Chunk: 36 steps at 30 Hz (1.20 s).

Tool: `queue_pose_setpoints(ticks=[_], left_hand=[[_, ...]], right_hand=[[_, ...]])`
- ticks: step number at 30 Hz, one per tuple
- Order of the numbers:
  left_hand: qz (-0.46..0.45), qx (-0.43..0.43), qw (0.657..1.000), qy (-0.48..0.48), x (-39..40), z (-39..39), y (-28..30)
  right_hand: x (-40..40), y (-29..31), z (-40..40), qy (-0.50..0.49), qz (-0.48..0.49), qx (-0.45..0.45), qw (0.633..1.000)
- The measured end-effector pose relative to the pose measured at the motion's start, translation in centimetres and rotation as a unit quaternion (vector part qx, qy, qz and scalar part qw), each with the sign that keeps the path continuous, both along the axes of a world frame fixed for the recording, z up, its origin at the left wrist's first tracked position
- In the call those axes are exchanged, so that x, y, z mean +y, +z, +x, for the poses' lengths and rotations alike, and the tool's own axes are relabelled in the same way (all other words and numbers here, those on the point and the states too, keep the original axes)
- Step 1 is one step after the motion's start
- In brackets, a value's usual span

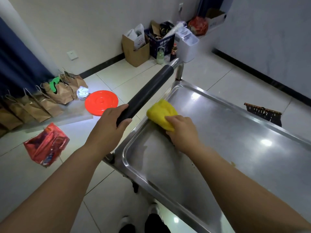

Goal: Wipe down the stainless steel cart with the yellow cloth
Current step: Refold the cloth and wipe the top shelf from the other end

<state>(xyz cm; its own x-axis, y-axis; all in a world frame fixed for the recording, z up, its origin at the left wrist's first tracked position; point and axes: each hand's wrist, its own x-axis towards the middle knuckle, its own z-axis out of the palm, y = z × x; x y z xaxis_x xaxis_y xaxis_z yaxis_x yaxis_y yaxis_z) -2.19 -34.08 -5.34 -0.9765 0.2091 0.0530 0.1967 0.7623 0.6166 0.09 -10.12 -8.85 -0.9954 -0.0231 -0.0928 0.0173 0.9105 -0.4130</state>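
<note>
On a pale tiled floor stands a steel cart, seen from above by the person cleaning it. Its top is a shallow shiny tray with a raised rim, and a bar handle with a dark grip sleeve runs along the short end nearest the wall. The left hand curls its fingers and thumb round the near end of that handle, most likely to keep the wheeled cart from rolling while it is rubbed. The right hand rests on a bunched yellow cloth, fingers curled over its near edge and pressing it down onto the tray, close to the rim at the handle end. The cloth sits on the tray surface, touching it, just beside the handle. Most of the tray stretches away to the right, so the wiping seems to be at an early stage. Brown paper bags, a round orange lid and a red plastic bag lie on the floor to the left
</note>
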Motion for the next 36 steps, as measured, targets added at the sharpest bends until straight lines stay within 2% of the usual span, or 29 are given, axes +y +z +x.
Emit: queue_pose_setpoints(ticks=[1, 3, 8, 14, 21, 23, 26, 31, 36], left_hand=[[0.003, 0.004, 1.0, -0.001, -0.1, 0.1, 0.1], [0.009, 0.008, 1.0, -0.002, -0.2, 0.4, 0.2], [0.021, 0.004, 1.0, -0.01, -1.1, 0.8, -0.1], [0.03, -0.043, 0.998, -0.022, -2.7, 1.6, -0.4], [0.038, -0.048, 0.996, -0.058, -3.5, 1.4, -1.1], [0.035, -0.041, 0.996, -0.064, -3.6, 1.3, -1.2], [0.038, -0.037, 0.996, -0.072, -3.6, 1.3, -1.3], [0.032, -0.04, 0.996, -0.08, -3.7, 1.2, -1.5], [0.051, -0.04, 0.995, -0.081, -3.8, 1.2, -1.5]], right_hand=[[-0.4, -0.6, 0.1, 0.041, 0.042, -0.049, 0.997], [-1.3, -1.3, 0.2, 0.065, 0.083, -0.073, 0.992], [-2.9, -0.8, -0.9, -0.009, 0.068, -0.016, 0.997], [-3.9, -3.3, -2.9, 0.065, 0.099, -0.118, 0.986], [-6.9, -4.6, -2.4, -0.064, 0.091, -0.095, 0.989], [-8.1, -4.7, -2.1, -0.072, 0.09, -0.092, 0.989], [-9.6, -4.7, -0.7, -0.02, 0.102, -0.081, 0.991], [-11.3, -4.9, 2.5, 0.142, 0.135, -0.063, 0.979], [-9.9, -5.4, 1.8, 0.138, 0.148, -0.055, 0.978]])
